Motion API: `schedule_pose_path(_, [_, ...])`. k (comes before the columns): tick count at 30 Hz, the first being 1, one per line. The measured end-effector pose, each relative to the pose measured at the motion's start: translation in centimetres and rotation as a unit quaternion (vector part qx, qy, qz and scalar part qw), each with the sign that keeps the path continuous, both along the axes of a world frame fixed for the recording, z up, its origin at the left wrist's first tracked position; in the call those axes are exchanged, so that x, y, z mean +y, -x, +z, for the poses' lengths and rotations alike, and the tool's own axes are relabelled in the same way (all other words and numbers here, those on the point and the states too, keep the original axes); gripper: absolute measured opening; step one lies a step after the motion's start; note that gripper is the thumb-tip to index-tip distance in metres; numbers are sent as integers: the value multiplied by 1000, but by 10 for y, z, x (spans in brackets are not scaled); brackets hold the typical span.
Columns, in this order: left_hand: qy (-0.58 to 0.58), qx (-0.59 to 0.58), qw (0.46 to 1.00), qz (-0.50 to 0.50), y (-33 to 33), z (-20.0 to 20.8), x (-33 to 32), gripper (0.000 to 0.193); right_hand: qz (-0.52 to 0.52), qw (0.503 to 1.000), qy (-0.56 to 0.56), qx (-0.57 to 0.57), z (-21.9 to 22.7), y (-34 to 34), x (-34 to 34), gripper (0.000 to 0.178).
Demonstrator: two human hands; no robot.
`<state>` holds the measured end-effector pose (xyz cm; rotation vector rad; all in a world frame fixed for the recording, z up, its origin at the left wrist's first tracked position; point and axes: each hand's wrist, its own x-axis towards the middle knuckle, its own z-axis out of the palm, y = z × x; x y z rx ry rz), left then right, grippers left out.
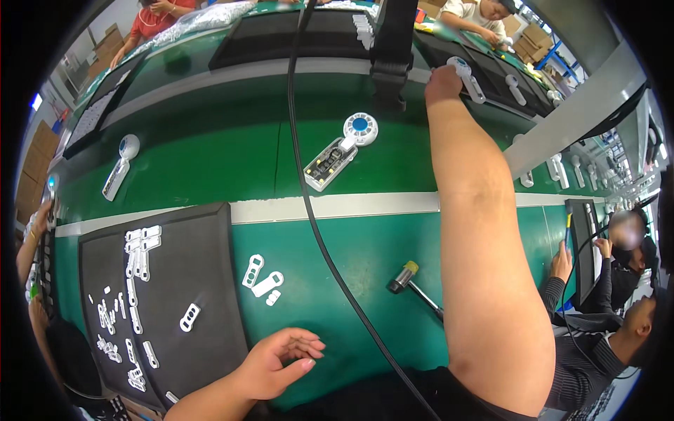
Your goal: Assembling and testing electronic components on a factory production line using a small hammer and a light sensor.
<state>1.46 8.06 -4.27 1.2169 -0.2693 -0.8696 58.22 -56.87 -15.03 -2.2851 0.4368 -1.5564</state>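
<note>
Reaching far across the green counter [210, 161], the right hand [444, 83] closes on a white handheld fan [467, 77] at the far edge of the belt, beside a black tray [491, 77]. That fan lies directly under the fingers, its round head pointing up-left and its handle running down-right past the knuckles. It is white with a light blue centre in the head. The right hand's fingers are curled together around the fan near its head.

Low in the view, the left hand [277, 365] rests palm-up and loosely spread, fingers apart, holding nothing. Just beyond it lie small white plastic parts [261, 281] on the counter, and to its left a black foam tray [189, 281] carries more white pieces. A small hammer [411, 281] with a yellow tip lies between the two arms. Further up the belt sits an opened fan [340, 151] with a blue hub and its circuit board showing, and another white fan [121, 165] lies well to the left. A black cable [302, 196] hangs across the scene.
</note>
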Motion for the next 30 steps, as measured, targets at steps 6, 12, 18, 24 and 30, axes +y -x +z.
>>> schedule_pose_path(6, [-11,4,1000,3,-2,-1,-1,40,95,981,-165,-32,2,-11,34,36])
schedule_pose_path(12, [69,-35,996,-54,-1,-10,-3,38,-110,874,462,-98,118,31,-135,28])
schedule_pose_path(18, [-56,-32,998,-7,0,4,-3,37,-47,960,109,254,68,109,148,28])
schedule_pose_path(24, [-28,-67,996,-47,-9,-5,-11,33,-68,927,167,330,121,154,152,32])
schedule_pose_path(30, [-31,-67,997,-20,-7,-13,-10,31,199,779,84,588,150,258,247,45])
